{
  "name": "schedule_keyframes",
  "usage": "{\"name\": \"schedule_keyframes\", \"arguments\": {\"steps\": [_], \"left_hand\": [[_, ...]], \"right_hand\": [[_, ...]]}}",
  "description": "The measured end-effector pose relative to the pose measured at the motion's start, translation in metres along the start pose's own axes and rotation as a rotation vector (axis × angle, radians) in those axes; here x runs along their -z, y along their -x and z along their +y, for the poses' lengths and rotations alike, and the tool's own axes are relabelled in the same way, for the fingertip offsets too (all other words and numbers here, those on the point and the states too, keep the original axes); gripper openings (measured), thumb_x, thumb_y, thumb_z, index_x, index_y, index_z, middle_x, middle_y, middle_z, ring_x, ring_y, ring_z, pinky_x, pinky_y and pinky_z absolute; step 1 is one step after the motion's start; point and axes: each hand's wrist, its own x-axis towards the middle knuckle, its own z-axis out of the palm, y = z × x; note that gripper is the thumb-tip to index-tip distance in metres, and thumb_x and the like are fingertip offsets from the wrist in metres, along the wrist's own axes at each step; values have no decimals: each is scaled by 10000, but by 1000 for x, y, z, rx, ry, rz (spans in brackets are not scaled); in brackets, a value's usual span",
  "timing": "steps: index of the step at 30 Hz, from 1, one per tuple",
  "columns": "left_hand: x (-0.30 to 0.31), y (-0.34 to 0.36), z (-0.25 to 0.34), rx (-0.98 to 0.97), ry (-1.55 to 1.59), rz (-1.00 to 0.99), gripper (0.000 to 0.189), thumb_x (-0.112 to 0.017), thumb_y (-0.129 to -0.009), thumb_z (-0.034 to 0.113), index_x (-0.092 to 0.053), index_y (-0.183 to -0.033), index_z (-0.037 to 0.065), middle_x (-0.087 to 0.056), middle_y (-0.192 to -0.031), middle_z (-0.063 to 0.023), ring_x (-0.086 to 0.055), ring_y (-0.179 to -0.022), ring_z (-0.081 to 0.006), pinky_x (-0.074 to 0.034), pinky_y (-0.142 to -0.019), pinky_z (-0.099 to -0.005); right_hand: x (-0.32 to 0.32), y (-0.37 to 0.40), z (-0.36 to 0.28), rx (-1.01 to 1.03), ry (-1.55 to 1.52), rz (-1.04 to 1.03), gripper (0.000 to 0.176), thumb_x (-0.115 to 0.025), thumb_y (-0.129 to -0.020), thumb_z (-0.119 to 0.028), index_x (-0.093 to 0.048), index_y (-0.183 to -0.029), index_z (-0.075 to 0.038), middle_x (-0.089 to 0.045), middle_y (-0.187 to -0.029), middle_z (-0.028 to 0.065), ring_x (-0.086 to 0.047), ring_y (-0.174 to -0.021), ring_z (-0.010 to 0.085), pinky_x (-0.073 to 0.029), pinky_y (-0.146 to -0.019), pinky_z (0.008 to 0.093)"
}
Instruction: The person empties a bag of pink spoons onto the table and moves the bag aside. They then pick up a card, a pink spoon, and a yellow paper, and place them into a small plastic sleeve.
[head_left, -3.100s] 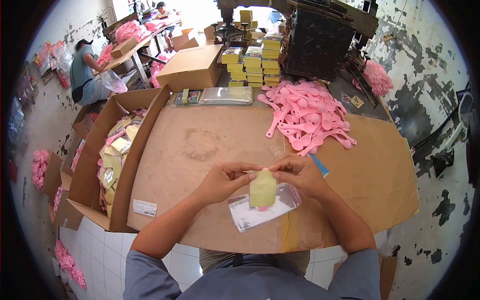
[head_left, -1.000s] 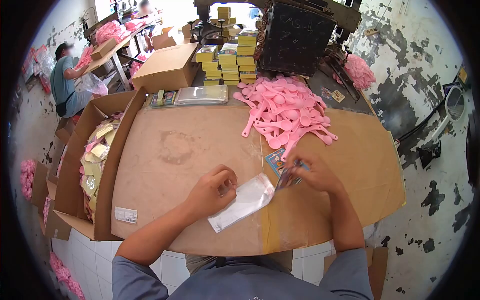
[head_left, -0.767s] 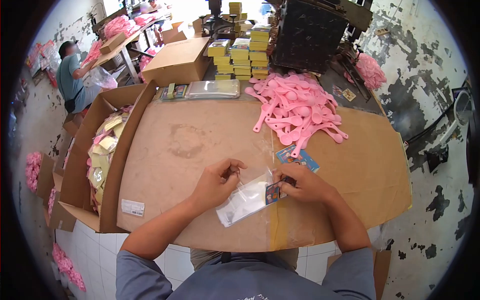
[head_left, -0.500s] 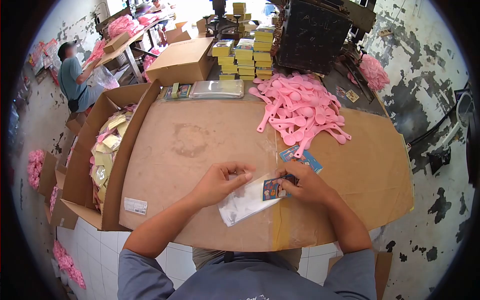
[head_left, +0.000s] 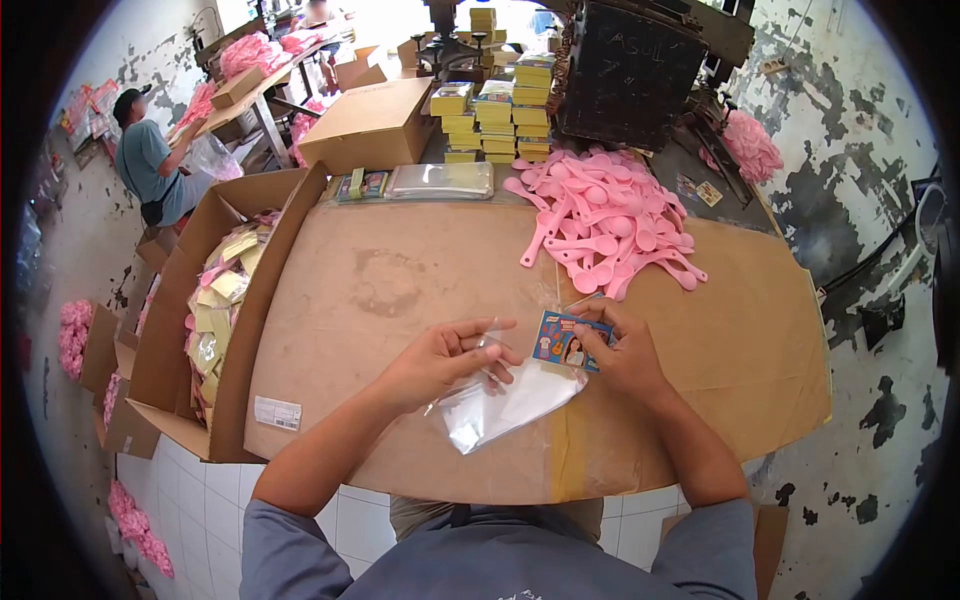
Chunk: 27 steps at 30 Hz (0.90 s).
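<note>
My right hand [head_left: 622,350] pinches a small blue printed card [head_left: 560,340] between thumb and fingers, its picture side facing up. To its left, my left hand [head_left: 450,362] has thumb and fingers partly curled around thin clear film, which looks like a plastic bag [head_left: 487,338]; the exact grip is hard to see. Several more clear plastic bags [head_left: 515,400] lie in a flat pile on the cardboard below both hands. Beyond my right hand is a heap of pink plastic scoops [head_left: 610,215].
At left stands an open carton [head_left: 265,325] of packed bags with yellowish cards and pink pieces. Stacks of cards [head_left: 495,115], a closed box [head_left: 368,125] and a clear-wrapped pack [head_left: 440,181] line the back, beside a black machine [head_left: 630,75]. Another person [head_left: 150,155] sits far left.
My right hand has lifted the card and turned its printed face into view, covering where another card lay. My left hand's fingers have spread, with clear film now showing between them.
</note>
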Motion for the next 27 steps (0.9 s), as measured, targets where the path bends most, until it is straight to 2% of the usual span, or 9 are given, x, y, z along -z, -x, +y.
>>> {"name": "schedule_keyframes", "arguments": {"steps": [2,5,11,14,17,20,23,26,27], "left_hand": [[0,-1,-5,-2,-22,-38,458,-553,-1069,152,-463,-1486,-13,-724,-1123,-139,-716,-952,-163,-586,-900,-337],[-2,-2,-6,12,-49,-26,375,-569,-1062,141,-553,-1386,-47,-736,-1102,-144,-729,-941,-181,-597,-883,-328],[-10,-2,-16,14,-184,102,302,-651,-1026,160,-666,-1219,-71,-762,-1015,-135,-723,-837,-130,-595,-791,-263],[-15,-2,-16,-46,-218,148,294,-662,-1020,167,-683,-1178,-80,-768,-991,-127,-722,-864,-120,-587,-773,-258],[-19,-1,-21,-126,-317,91,243,-648,-1022,130,-684,-1168,-62,-766,-1041,-114,-720,-919,-117,-584,-777,-265],[-24,5,-13,-161,-633,72,218,-643,-1024,123,-694,-1161,-40,-765,-1033,-93,-703,-915,-97,-574,-779,-259],[-26,5,-13,-188,-498,144,209,-636,-1027,112,-686,-1167,-34,-762,-1021,-89,-698,-900,-94,-569,-787,-260],[-26,1,-15,-204,-300,226,207,-638,-1028,117,-685,-1156,-38,-762,-969,-82,-693,-870,-79,-557,-734,-251],[-23,0,-19,-209,-297,201,215,-634,-1030,116,-672,-1179,-34,-759,-976,-76,-690,-865,-77,-554,-724,-246]], "right_hand": [[-3,1,0,-21,-21,-15,205,-669,-961,-40,-664,-1154,29,-714,-980,62,-668,-883,85,-540,-770,250],[-10,3,-2,-7,-142,43,203,-667,-970,-49,-667,-1160,23,-706,-988,48,-658,-864,82,-537,-762,250],[-11,5,-6,156,-107,146,195,-663,-972,-34,-673,-1163,7,-699,-1022,43,-653,-916,88,-536,-758,257],[-6,6,-20,242,35,44,188,-686,-948,-20,-692,-1133,10,-699,-1037,63,-649,-906,103,-527,-739,257],[-2,7,-18,421,406,-240,343,-682,-947,4,-635,-1286,-21,-686,-1028,47,-652,-915,111,-516,-778,273],[-16,11,-28,319,232,-303,318,-707,-932,-5,-669,-1248,-14,-702,-985,39,-647,-871,109,-491,-719,266],[-16,11,-28,160,59,-103,216,-731,-919,-22,-722,-1135,-11,-714,-956,41,-647,-840,106,-487,-693,245],[-16,14,-20,35,-31,-34,201,-767,-890,-63,-731,-1081,-10,-699,-992,79,-645,-744,105,-516,-701,249],[-18,16,-21,82,18,-69,196,-756,-900,-62,-727,-1087,-11,-695,-1008,80,-652,-776,116,-523,-711,256]]}}
